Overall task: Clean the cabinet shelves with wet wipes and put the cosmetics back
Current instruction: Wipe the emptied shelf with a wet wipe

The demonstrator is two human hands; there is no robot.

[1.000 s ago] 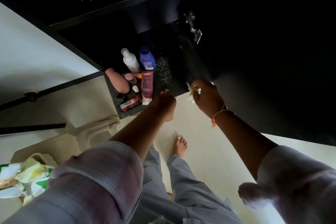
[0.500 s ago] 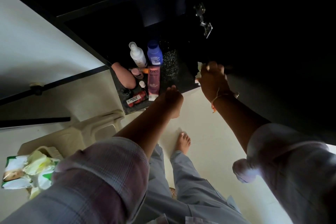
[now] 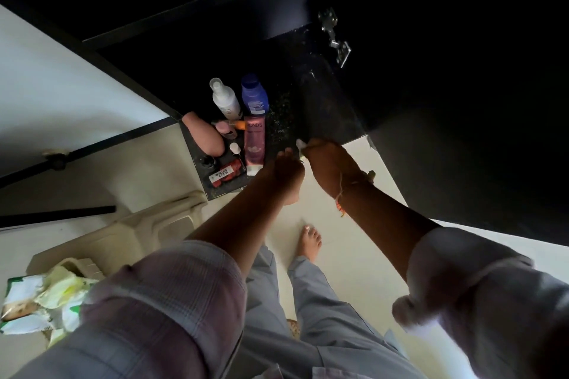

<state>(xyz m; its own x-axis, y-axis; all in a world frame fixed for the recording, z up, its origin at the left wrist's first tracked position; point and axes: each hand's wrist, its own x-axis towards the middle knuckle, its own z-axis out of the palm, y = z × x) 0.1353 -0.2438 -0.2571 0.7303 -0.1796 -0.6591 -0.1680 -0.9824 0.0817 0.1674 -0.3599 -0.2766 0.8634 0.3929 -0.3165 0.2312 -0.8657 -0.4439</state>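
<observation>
A dark speckled cabinet shelf (image 3: 326, 108) lies below me. My right hand (image 3: 331, 164) presses a white wet wipe (image 3: 300, 144) on the shelf's front edge. My left hand (image 3: 284, 177) rests on that edge beside it, holding nothing. Cosmetics crowd the shelf's left end: a white bottle (image 3: 224, 98), a blue bottle (image 3: 254, 95), a pink tube (image 3: 254, 144), a peach-coloured bottle (image 3: 204, 135) lying down, a red box (image 3: 224, 175) and some small items.
A cream plastic stool (image 3: 147, 231) stands on the floor at the left, with a wet-wipe pack and crumpled wipes (image 3: 40, 301) on it. A metal hinge (image 3: 334, 37) sticks out at the shelf's back right. My bare foot (image 3: 309, 241) is on the pale floor.
My right hand has drawn the wipe from the shelf's right side back and left to the front edge, close to my left hand. The left hand stayed on the edge.
</observation>
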